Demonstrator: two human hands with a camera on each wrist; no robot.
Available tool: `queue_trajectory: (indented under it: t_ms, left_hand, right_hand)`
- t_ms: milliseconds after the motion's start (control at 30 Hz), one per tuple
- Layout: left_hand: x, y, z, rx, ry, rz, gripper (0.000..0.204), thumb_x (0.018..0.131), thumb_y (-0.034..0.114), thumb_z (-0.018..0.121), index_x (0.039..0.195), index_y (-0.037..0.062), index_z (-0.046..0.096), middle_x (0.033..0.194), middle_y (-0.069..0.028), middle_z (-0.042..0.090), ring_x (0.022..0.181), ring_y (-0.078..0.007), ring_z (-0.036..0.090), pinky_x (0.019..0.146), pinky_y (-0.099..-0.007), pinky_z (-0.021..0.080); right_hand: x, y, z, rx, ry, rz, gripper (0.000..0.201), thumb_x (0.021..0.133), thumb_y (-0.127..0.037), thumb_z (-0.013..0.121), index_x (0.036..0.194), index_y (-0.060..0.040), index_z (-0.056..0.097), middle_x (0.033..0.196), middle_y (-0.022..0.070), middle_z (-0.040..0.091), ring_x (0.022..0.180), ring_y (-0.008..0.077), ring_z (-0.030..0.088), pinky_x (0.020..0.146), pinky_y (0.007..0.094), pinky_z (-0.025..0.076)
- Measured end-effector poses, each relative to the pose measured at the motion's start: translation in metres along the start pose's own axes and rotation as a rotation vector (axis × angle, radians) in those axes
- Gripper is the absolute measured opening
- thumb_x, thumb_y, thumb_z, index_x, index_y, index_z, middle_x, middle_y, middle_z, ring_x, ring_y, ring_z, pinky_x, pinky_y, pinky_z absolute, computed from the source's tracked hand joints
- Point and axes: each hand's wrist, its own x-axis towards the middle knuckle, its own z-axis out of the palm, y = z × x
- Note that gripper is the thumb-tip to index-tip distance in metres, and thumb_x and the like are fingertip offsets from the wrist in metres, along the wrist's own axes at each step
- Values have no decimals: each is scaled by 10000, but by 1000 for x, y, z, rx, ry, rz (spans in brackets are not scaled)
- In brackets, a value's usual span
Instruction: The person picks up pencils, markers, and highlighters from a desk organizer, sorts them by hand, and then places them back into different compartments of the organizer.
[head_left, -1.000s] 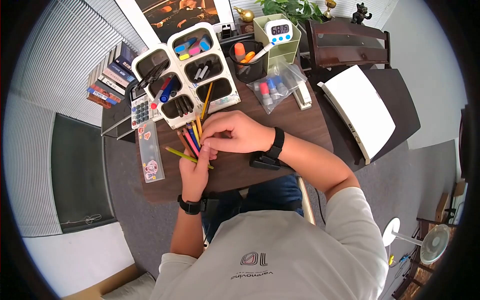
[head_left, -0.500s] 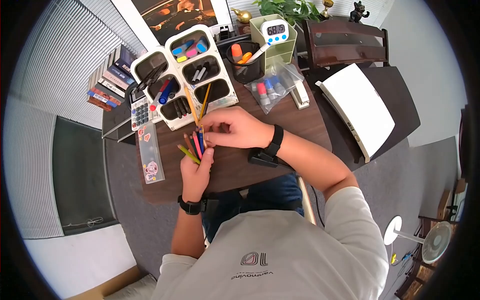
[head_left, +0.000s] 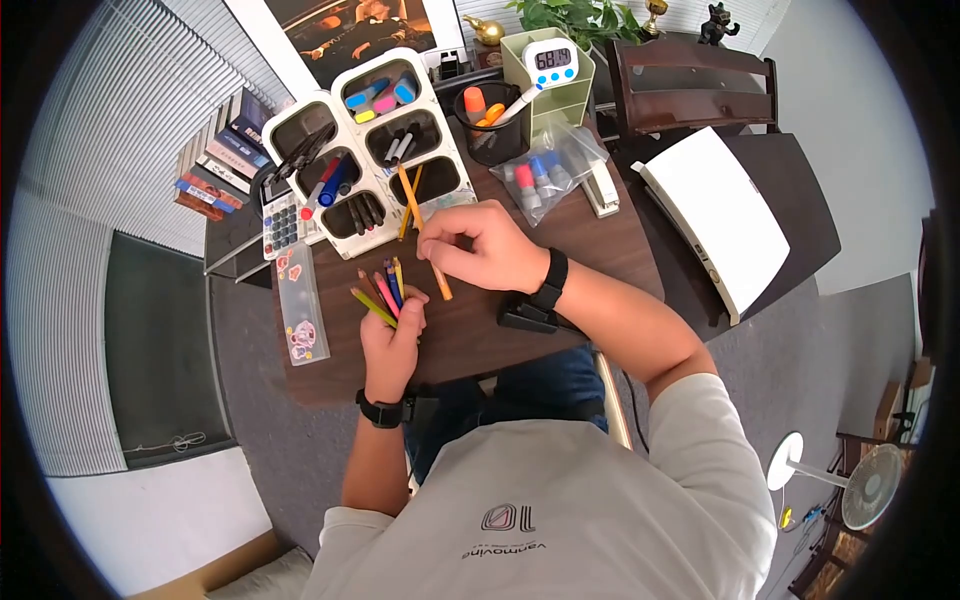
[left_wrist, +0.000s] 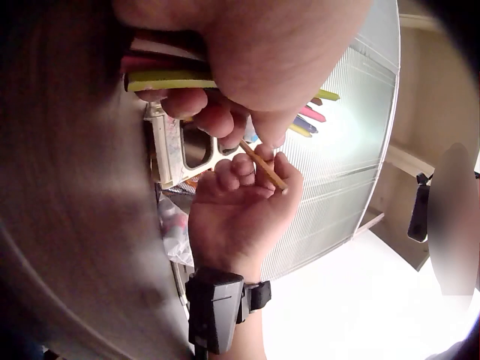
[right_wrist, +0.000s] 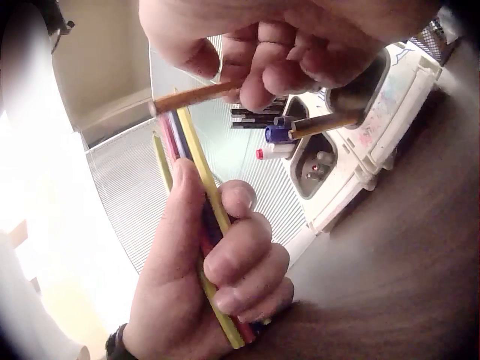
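My left hand [head_left: 390,342] grips a bundle of colored pencils [head_left: 388,288], tips upward; yellow, blue, pink, brown and yellow-green ones show. In the right wrist view, the fingers wrap round these pencils [right_wrist: 196,154]. My right hand [head_left: 490,252], just right of the bundle, pinches a single orange pencil [right_wrist: 196,97] between thumb and fingers. This pencil slants up toward the white desk organizer [head_left: 452,202] and overlaps its lower right compartment in the head view. Another yellow pencil [right_wrist: 326,124] leans in that compartment.
Other organizer compartments hold highlighters [head_left: 385,97], markers [head_left: 330,185] and glasses [head_left: 303,150]. To the right are a black mesh cup [head_left: 492,145], a plastic bag of small bottles [head_left: 545,180] and a stapler [head_left: 601,190]. A clear stickered case [head_left: 302,305] lies left, near a calculator [head_left: 282,228].
My right hand has drawn the orange pencil out of the left hand's bundle and moved it to the right, apart from the bundle. The left hand stays in place with the other pencils.
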Motion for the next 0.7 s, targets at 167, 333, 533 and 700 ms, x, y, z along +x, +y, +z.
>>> queue_trajectory:
  t_ms: [167, 333, 533, 700]
  left_hand:
    - [1, 2, 3, 30, 17, 0, 185, 1034, 174, 628, 1019, -5, 674, 752, 6, 603, 675, -62, 550, 610, -222, 437]
    - [1, 4, 4, 13, 18, -7, 188, 1034, 176, 632, 1024, -8, 670, 752, 1, 610, 676, -65, 558, 615, -221, 444]
    - [1, 4, 3, 5, 14, -10, 187, 1032, 172, 631, 1022, -11, 669, 752, -1, 613, 678, -66, 561, 618, -224, 447]
    - [1, 4, 3, 33, 8, -14, 188, 1030, 170, 633, 1017, -13, 672, 751, -3, 615, 679, -69, 565, 621, -224, 451]
  right_hand:
    - [-1, 4, 1, -32, 76, 3, 127, 941, -100, 690, 859, -12, 731, 734, 23, 715, 602, 51, 602, 544, 232, 455]
    - [2, 6, 5, -2, 192, 96, 190, 965, -111, 686, 821, 11, 714, 683, 27, 688, 613, 43, 590, 541, 238, 449]
    - [-1, 0, 0, 17, 124, 88, 283, 996, -164, 664, 776, 10, 702, 700, 33, 687, 611, 42, 569, 554, 238, 436]
    - [9, 15, 5, 124, 229, 225, 232, 1027, -216, 638, 936, -14, 704, 763, 1, 673, 632, 41, 556, 574, 215, 439]
